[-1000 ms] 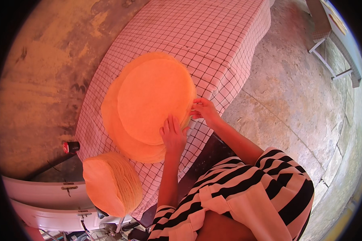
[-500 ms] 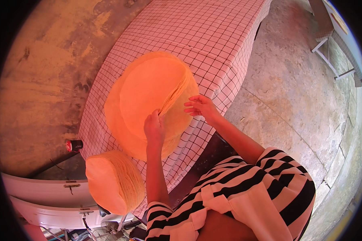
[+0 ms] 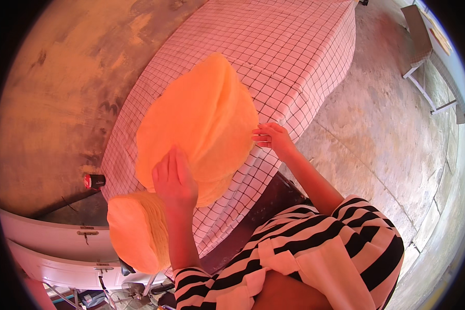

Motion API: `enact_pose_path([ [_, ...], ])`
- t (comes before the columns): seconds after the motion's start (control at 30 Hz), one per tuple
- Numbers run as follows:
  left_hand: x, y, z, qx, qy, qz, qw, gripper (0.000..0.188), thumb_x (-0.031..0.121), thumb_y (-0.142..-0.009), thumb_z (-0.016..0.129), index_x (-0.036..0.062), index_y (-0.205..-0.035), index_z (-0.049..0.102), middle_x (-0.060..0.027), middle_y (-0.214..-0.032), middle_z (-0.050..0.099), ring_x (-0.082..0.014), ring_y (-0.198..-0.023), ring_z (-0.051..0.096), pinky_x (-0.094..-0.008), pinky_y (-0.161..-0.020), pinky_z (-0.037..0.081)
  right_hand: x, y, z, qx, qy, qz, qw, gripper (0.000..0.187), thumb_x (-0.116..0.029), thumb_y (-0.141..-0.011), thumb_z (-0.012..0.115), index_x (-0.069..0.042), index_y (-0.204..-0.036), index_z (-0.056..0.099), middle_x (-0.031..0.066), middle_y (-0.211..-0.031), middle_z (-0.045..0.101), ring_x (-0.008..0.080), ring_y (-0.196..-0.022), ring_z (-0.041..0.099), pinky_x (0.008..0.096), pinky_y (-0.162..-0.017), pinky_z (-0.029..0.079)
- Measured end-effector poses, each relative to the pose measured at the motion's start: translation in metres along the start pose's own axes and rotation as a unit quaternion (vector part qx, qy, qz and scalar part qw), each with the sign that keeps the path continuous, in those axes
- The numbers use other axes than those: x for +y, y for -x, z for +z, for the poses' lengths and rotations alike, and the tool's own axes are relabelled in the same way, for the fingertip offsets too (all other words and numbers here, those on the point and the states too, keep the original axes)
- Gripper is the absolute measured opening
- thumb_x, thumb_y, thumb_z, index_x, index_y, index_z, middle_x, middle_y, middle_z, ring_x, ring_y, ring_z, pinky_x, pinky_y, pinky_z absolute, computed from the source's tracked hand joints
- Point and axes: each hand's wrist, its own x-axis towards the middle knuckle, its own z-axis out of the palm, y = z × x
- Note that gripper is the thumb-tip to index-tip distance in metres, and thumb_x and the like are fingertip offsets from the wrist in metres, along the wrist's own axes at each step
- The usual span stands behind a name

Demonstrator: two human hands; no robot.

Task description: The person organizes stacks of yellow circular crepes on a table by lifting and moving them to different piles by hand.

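A thin, round, orange-yellow sheet [image 3: 183, 103] lies spread and wavy over a pile of similar sheets [image 3: 217, 188], with raised folds along its right half. My left hand [image 3: 175, 178] rests over its near left part, fingers stretched and close together; the thumb side is hard to make out. At the right edge, my right hand [image 3: 275, 139] has its fingers apart, their tips at or just beside the rim. Left of my left forearm stands a thick stack of the same round sheets [image 3: 134, 232], partly hidden by that arm.
Under the sheets is a long table with a checked cloth [image 3: 289, 57]. A red and black cylindrical thing [image 3: 94, 181] sits by its left edge. White panels with latches [image 3: 62, 243] and a fan [image 3: 133, 290] are at lower left. Another table [image 3: 423, 36] stands at far right.
The upper sheet has unfolded and spread over the pile. My left hand has moved left and nearer to me, out of its pinch on the sheet edges. My right hand has shifted slightly right.
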Motion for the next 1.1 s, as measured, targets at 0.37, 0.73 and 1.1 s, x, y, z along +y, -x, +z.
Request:
enact_pose_path([
  [0.37,0.081,0.206,0.016,-0.069,0.117,-0.263,0.955,0.022,0.002,-0.08,0.055,-0.002,-0.101,0.054,-0.0203,-0.108,0.057,-0.0345,-0.114,0.047,-0.046,-0.091,0.038,0.041,0.005,-0.035,0.019,0.008,-0.011,1.0,0.038,-0.021,-0.088,0.056,0.0,-0.118,0.047,0.0084,-0.108,0.059,0.0185,-0.097,0.058,0.0317,-0.083,0.047],
  [0.73,0.044,0.281,0.051,0.262,0.576,-0.726,0.268,0.022,0.017,-0.088,0.05,0.0001,-0.102,0.049,-0.0096,-0.093,0.059,-0.0178,-0.079,0.058,-0.0285,-0.069,0.047,0.068,0.04,-0.012,0.049,0.032,-0.027,0.998,0.029,-0.009,-0.083,0.059,-0.001,-0.11,0.049,0.0078,-0.103,0.059,0.0169,-0.09,0.059,0.0289,-0.076,0.048],
  [1.1,0.018,0.217,0.019,0.172,0.498,-0.653,0.544,0.026,0.014,-0.085,0.058,-0.001,-0.102,0.046,-0.006,-0.091,0.057,-0.0114,-0.081,0.055,-0.0269,-0.069,0.046,0.048,0.044,0.028,0.029,0.239,-0.184,0.953,0.024,-0.01,-0.084,0.059,-0.001,-0.102,0.047,0.0055,-0.098,0.055,0.0117,-0.088,0.053,0.0268,-0.077,0.044],
])
